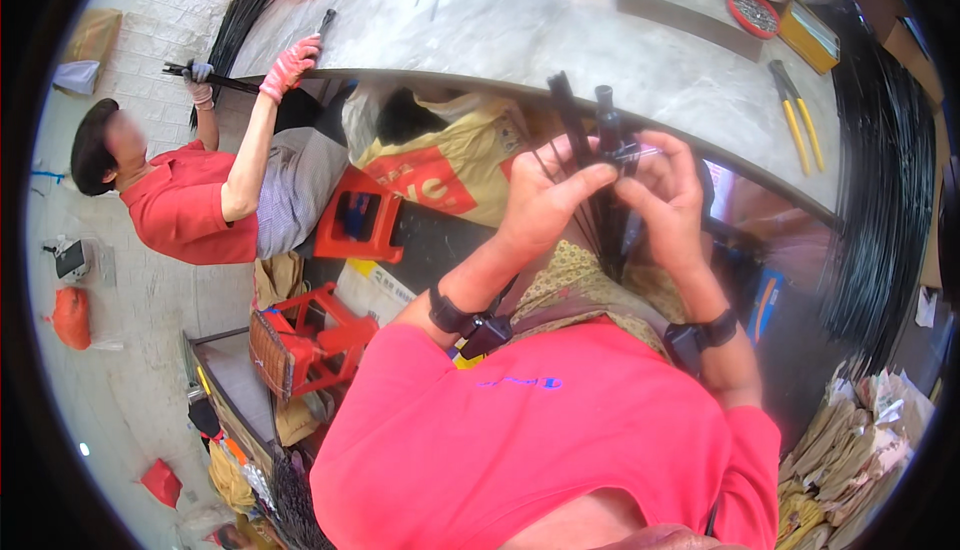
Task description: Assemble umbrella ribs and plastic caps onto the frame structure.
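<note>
Both my hands are raised close together in front of my body, by the near edge of the table. My left hand point(540, 198) is closed around a bundle of thin black rods point(566, 118), which stick up past the fingers and run down below them. Right beside it, my right hand point(668, 195) is closed in a pinch at a short black cylinder-shaped piece point(606, 115) standing between the hands. A thin, shiny, pale piece point(640, 153) shows at the right fingertips. Fingers partly hide how these parts join.
The grey table point(520, 20) carries yellow-handled pliers point(795, 115), a red dish of small metal parts point(752, 14), a yellow box point(808, 38) and a flat dark strip point(688, 22). Long black rods point(868, 220) lie at right. A gloved co-worker point(200, 190) sits at left near red stools point(360, 215).
</note>
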The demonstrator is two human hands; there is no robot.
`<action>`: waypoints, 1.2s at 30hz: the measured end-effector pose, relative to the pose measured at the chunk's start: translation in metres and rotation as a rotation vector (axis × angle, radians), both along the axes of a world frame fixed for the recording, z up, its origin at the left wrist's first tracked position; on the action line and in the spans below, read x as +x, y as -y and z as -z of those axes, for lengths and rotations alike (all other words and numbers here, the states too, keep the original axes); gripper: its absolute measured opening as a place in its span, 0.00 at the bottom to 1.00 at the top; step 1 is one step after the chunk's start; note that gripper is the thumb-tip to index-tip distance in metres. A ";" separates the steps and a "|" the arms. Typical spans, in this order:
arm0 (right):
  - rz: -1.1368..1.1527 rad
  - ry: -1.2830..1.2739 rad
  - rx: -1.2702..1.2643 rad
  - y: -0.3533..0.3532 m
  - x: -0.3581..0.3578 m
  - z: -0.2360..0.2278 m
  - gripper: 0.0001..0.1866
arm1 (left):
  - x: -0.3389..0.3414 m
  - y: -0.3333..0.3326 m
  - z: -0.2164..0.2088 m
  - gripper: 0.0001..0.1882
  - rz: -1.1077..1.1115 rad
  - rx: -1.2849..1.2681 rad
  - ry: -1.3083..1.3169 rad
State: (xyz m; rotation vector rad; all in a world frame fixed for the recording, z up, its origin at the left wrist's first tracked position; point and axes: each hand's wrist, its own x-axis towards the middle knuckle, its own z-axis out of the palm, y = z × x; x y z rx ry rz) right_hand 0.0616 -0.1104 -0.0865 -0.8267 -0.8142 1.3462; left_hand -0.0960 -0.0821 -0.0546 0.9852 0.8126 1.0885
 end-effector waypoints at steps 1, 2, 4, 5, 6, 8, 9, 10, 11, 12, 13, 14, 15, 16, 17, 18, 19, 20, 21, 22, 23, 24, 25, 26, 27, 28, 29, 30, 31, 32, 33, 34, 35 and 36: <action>-0.001 -0.001 -0.001 -0.001 0.001 0.003 0.20 | 0.000 0.000 0.000 0.13 -0.005 -0.020 0.018; -0.033 0.048 -0.014 -0.001 0.003 0.007 0.17 | 0.000 0.000 0.000 0.13 -0.010 -0.040 0.037; -0.066 0.097 -0.028 -0.002 0.006 0.015 0.15 | 0.000 0.000 0.002 0.13 -0.029 -0.017 0.019; -0.084 0.091 -0.013 -0.002 0.008 0.018 0.14 | 0.000 0.001 0.003 0.13 -0.047 0.007 0.002; -0.102 0.086 0.002 -0.002 0.008 0.020 0.12 | 0.001 0.002 0.004 0.13 -0.049 0.007 0.001; -0.103 0.062 -0.003 -0.002 0.008 0.020 0.10 | 0.003 0.003 0.006 0.12 -0.101 0.069 -0.097; -0.102 0.040 -0.009 -0.001 0.007 0.020 0.08 | 0.003 0.003 0.006 0.12 -0.103 0.068 -0.098; -0.103 0.039 -0.010 -0.001 0.007 0.017 0.08 | 0.003 0.001 0.007 0.12 -0.095 0.075 -0.091; -0.108 0.061 -0.009 -0.001 0.007 0.010 0.07 | 0.003 -0.001 0.007 0.12 -0.089 0.084 -0.084; -0.112 0.084 -0.008 -0.001 0.007 0.006 0.06 | 0.004 -0.002 0.006 0.12 -0.092 0.084 -0.084; -0.114 0.084 -0.008 -0.001 0.008 0.006 0.06 | 0.004 -0.003 0.006 0.12 -0.079 0.062 -0.061; -0.116 0.096 0.006 -0.001 0.009 0.007 0.05 | 0.004 -0.003 0.005 0.11 -0.064 0.039 -0.038; -0.118 0.109 0.020 -0.001 0.009 0.007 0.05 | 0.005 -0.002 0.004 0.11 -0.064 0.038 -0.038; -0.119 0.108 0.019 -0.001 0.009 0.007 0.05 | 0.006 -0.002 0.004 0.11 -0.070 0.042 -0.040; -0.117 0.113 0.029 -0.001 0.009 0.007 0.05 | 0.007 -0.002 0.003 0.11 -0.076 0.046 -0.042; -0.115 0.117 0.038 -0.002 0.009 0.007 0.05 | 0.007 -0.002 0.003 0.11 -0.078 0.046 -0.042; -0.116 0.117 0.038 -0.003 0.009 0.007 0.05 | 0.007 -0.003 0.003 0.11 -0.080 0.052 -0.049; -0.112 0.130 0.040 -0.003 0.009 0.007 0.05 | 0.007 -0.004 0.003 0.11 -0.082 0.056 -0.057; -0.108 0.144 0.042 -0.003 0.009 0.008 0.05 | 0.007 -0.004 0.004 0.11 -0.083 0.056 -0.057; -0.109 0.143 0.042 -0.003 0.009 0.008 0.05 | 0.007 -0.004 0.004 0.11 -0.086 0.053 -0.066; -0.118 0.142 0.043 -0.003 0.009 0.008 0.05 | 0.007 -0.004 0.004 0.11 -0.089 0.051 -0.075; -0.127 0.141 0.045 -0.004 0.009 0.007 0.06 | 0.007 -0.004 0.004 0.11 -0.090 0.050 -0.075; -0.128 0.141 0.045 -0.004 0.009 0.008 0.06 | 0.007 -0.005 0.005 0.11 -0.094 0.049 -0.076; -0.119 0.132 0.044 -0.005 0.009 0.009 0.06 | 0.007 -0.005 0.005 0.11 -0.097 0.048 -0.076; -0.111 0.122 0.044 -0.006 0.009 0.010 0.06 | 0.007 -0.005 0.005 0.11 -0.098 0.048 -0.076; -0.111 0.123 0.044 -0.006 0.008 0.010 0.06 | 0.007 -0.005 0.004 0.11 -0.096 0.047 -0.071; -0.108 0.153 0.049 -0.006 0.008 0.010 0.07 | 0.006 -0.005 0.004 0.11 -0.094 0.046 -0.066; -0.104 0.184 0.053 -0.005 0.007 0.011 0.07 | 0.006 -0.005 0.004 0.11 -0.095 0.045 -0.066; -0.106 0.184 0.053 -0.005 0.007 0.011 0.07 | 0.005 -0.004 0.004 0.12 -0.096 0.030 -0.065; -0.109 0.200 0.047 -0.005 0.007 0.010 0.07 | 0.004 -0.005 0.003 0.12 -0.097 0.015 -0.064; -0.112 0.217 0.041 -0.005 0.006 0.009 0.07 | 0.003 -0.006 0.003 0.12 -0.099 0.015 -0.064; -0.114 0.217 0.041 -0.005 0.005 0.008 0.07 | 0.002 -0.008 0.003 0.12 -0.085 0.005 -0.043; -0.093 0.226 0.050 -0.004 0.004 0.009 0.06 | 0.001 -0.009 0.004 0.12 -0.071 -0.006 -0.022; -0.072 0.234 0.059 -0.003 0.003 0.009 0.06 | 0.000 -0.009 0.005 0.12 -0.073 -0.007 -0.022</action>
